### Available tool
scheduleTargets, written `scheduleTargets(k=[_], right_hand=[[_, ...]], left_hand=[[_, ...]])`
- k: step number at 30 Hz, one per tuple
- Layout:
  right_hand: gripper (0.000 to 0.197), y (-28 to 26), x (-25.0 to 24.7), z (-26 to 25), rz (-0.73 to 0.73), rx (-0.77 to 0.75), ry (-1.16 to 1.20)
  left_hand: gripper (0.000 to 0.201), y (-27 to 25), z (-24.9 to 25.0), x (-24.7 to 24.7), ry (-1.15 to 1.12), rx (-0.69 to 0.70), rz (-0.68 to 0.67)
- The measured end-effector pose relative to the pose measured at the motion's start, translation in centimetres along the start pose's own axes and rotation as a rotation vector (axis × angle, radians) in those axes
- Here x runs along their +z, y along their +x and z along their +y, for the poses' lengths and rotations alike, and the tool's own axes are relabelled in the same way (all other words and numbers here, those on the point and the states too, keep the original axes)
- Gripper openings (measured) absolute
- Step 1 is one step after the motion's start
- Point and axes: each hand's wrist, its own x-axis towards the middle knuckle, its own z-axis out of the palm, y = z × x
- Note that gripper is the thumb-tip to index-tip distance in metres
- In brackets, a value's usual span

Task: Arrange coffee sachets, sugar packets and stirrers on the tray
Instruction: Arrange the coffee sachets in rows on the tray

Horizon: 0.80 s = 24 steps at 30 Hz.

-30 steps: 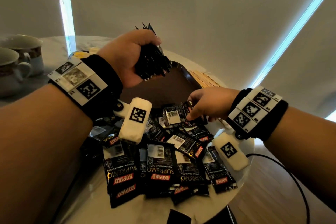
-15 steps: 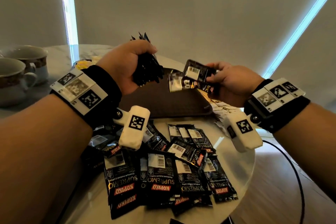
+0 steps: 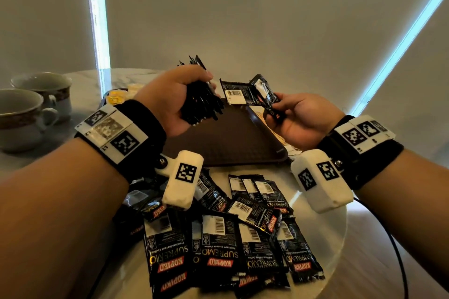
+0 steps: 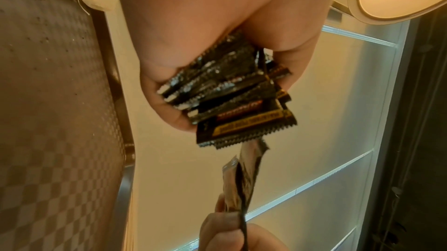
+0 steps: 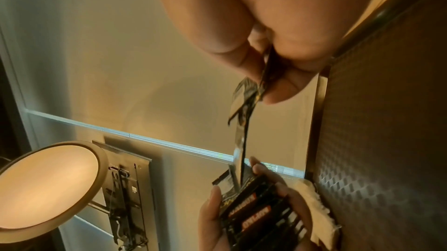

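- We hold a thick stack of coffee sachets in our left hand, fingers curled tight round it, above the far-left part of the tray.
- Our right hand pinches a couple more sachets between thumb and fingers, their free end just beside the stack, over the tray's far-right edge.
- Tray's brown surface looks bare in the head view; nothing arranged on it yet.
- Loose sachets lie heaped on the round table at its near edge, just in front of the tray's near edge.
- Wooden stirrers lie along the tray's right edge, mostly hidden by our right hand. Yellow packets, likely sugar, sit off its far-left corner.
- Two cups at the table's left edge.
- Judgement: early stage, we're gathering coffee; most sachets, all sugar and all stirrers left to place.
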Motion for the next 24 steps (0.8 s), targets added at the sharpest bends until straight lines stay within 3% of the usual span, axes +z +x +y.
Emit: scheduleTargets(k=[3,8,10,14,19,21,24], right_hand=[[0.036,-0.5,0.7,-0.3,0.009,-0.046,0.128],[0.019,-1.2,2.1,-0.5,0.013,-0.045,0.213],[0.022,-1.3,3.0,0.1,0.012,-0.043,0.154],[0.031,-0.9,4.0,2.0,-0.085,-0.015,-0.013],[0.028,-0.4,3.5,1.7,-0.118,0.044,-0.165],[0.024,-0.6,3.5,1.6,-0.139,0.056,-0.273],[0.019,-1.0,3.9,1.7,-0.157,0.003,-0.393]], left_hand=[[0.025,-0.2,-0.1,-0.2,-0.005,0.008,-0.007],[0.064,-0.4,-0.1,0.2,0.063,0.024,-0.086],[0.060,-0.4,-0.4,0.6,0.084,0.015,-0.127],[0.032,-0.5,-1.4,1.5,0.157,-0.007,-0.123],[0.022,-0.3,-1.3,1.3,0.155,0.020,-0.126],[0.027,-0.5,-1.3,1.6,0.150,0.012,-0.180],[0.049,-0.9,-1.3,2.0,0.113,0.017,-0.187]])
